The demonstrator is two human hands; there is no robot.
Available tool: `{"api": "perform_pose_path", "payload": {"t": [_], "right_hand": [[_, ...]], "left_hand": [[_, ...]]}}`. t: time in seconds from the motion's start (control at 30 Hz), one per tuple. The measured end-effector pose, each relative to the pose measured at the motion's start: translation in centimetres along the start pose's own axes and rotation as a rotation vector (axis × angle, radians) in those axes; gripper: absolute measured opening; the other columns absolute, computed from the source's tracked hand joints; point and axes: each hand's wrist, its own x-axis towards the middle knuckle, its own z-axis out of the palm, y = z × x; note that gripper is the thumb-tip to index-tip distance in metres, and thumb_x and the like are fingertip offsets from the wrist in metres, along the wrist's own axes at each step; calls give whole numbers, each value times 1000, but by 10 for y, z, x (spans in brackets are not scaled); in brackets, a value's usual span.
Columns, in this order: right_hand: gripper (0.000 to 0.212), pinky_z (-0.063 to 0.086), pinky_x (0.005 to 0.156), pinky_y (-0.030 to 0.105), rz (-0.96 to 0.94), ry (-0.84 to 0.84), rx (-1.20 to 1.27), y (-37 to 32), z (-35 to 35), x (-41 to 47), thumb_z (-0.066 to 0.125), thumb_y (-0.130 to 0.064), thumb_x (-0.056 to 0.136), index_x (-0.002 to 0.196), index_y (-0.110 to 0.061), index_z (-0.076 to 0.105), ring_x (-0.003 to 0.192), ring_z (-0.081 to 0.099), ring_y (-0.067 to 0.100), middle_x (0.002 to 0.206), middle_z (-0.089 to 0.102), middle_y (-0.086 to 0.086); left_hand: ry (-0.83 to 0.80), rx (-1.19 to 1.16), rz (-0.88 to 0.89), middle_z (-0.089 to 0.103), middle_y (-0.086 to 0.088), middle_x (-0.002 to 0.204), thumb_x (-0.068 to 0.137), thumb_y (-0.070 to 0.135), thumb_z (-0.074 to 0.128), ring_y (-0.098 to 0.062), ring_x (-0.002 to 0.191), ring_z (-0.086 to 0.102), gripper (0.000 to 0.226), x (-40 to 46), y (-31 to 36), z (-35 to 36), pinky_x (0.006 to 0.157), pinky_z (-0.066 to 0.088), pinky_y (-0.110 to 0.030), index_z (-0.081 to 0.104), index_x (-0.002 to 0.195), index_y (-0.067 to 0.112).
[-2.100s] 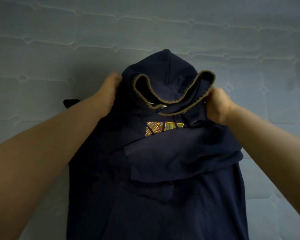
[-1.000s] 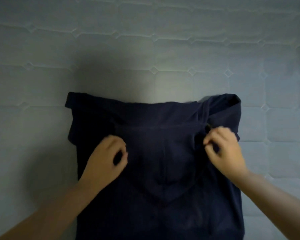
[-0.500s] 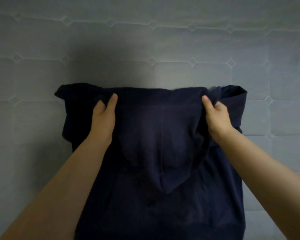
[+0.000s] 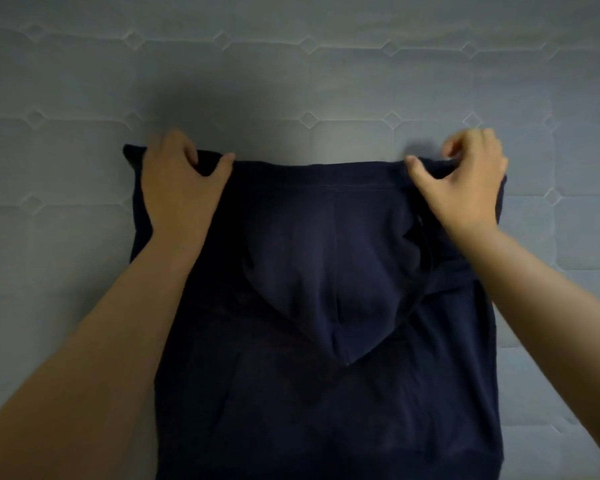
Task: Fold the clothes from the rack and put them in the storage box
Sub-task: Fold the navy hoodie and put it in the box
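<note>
A pale quilted mattress (image 4: 326,81) fills the background.

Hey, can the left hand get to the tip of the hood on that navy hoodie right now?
Probably yes. The hood's tip lies flat on top of the hoodie, uncovered, between both forearms. The left hand would first have to let go of the top edge it grips.

I can't see the bottom of the dark blue hoodie (image 4: 326,410); it runs off the low edge of the picture. My left hand (image 4: 181,188) covers the top left corner of it, and my right hand (image 4: 465,188) covers the top right corner. Some fingertips of both hands curl behind the top fold, so I can't see them. Both my arms get cut off at the sides. The room is dim, so the front pocket is hard to make out. The quilted mattress (image 4: 309,64) goes past every edge.
</note>
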Motion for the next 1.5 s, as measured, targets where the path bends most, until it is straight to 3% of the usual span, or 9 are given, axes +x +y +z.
{"api": "perform_pose_path", "payload": {"t": [0.1, 0.2, 0.3, 0.43, 0.73, 0.9, 1.0, 1.17, 1.5], "right_hand": [[90, 19, 113, 43, -258, -549, -193, -1, -5, 20, 51, -72, 65, 143, -28, 43, 138, 36, 25, 146, 46, 3], [107, 2, 121, 54, -342, -899, -522, 1, -5, 37, 51, -81, 61, 153, -32, 28, 146, 28, 27, 153, 40, 6], [91, 40, 102, 47, -366, -857, -643, -2, -8, 43, 64, -79, 68, 142, -31, 45, 126, 52, 33, 133, 59, 8], [53, 43, 68, 38, -419, -715, -624, -9, -17, 30, 71, -62, 77, 113, -26, 60, 100, 62, 36, 105, 66, 10], [27, 42, 54, 34, -693, -347, -381, 16, -60, -47, 59, -38, 80, 88, -12, 56, 65, 59, 36, 81, 60, 7], [27, 38, 59, 35, -738, -294, -431, 21, -91, -95, 57, -39, 78, 87, -13, 54, 67, 58, 35, 76, 56, 7], [32, 33, 65, 39, -780, -299, -535, 28, -105, -131, 59, -41, 76, 93, -14, 55, 72, 57, 33, 81, 59, 8], [31, 32, 70, 42, -810, -324, -543, 54, -120, -205, 65, -35, 77, 97, -12, 60, 73, 54, 33, 79, 59, 8], [46, 37, 62, 39, -600, -611, -501, 94, -126, -338, 86, -23, 54, 94, -14, 64, 74, 54, 34, 79, 59, 7]], "left_hand": [[-188, 198, 347, 55, -7, 114, 78, 57, 67, -24, 114, 47, 51, 20, -6, 4, 103, 30, -39, 55, 107, 17], [-616, 535, 514, 49, -6, 140, 83, 69, 52, -27, 138, 36, 68, 40, -17, 15, 118, -1, -56, 50, 136, 27], [-701, 640, 541, 62, -6, 123, 83, 72, 48, -28, 113, 56, 66, 49, -13, 12, 112, 27, -50, 58, 126, 23], [-643, 598, 607, 68, -3, 102, 86, 66, 47, -25, 89, 63, 49, 44, -6, -2, 73, 54, -40, 65, 108, 26], [-248, 532, 773, 57, -9, 86, 85, 48, 48, -31, 72, 57, 38, -38, -30, -45, 55, 34, -31, 63, 96, 14], [-332, 428, 792, 59, -4, 78, 80, 42, 46, -26, 64, 56, 27, -93, -43, -79, 49, 43, -33, 53, 93, 19], [-374, 461, 894, 58, -6, 74, 80, 40, 47, -27, 60, 53, 30, -137, -45, -96, 49, 34, -30, 49, 95, 15], [-502, 529, 929, 58, -4, 73, 69, 36, 72, -25, 57, 55, 41, -219, -65, -110, 48, 28, -26, 52, 97, 13], [-737, 574, 873, 58, 1, 69, 63, 31, 79, -22, 52, 58, 48, -354, -112, -97, 42, 34, -27, 44, 95, 20]]}}
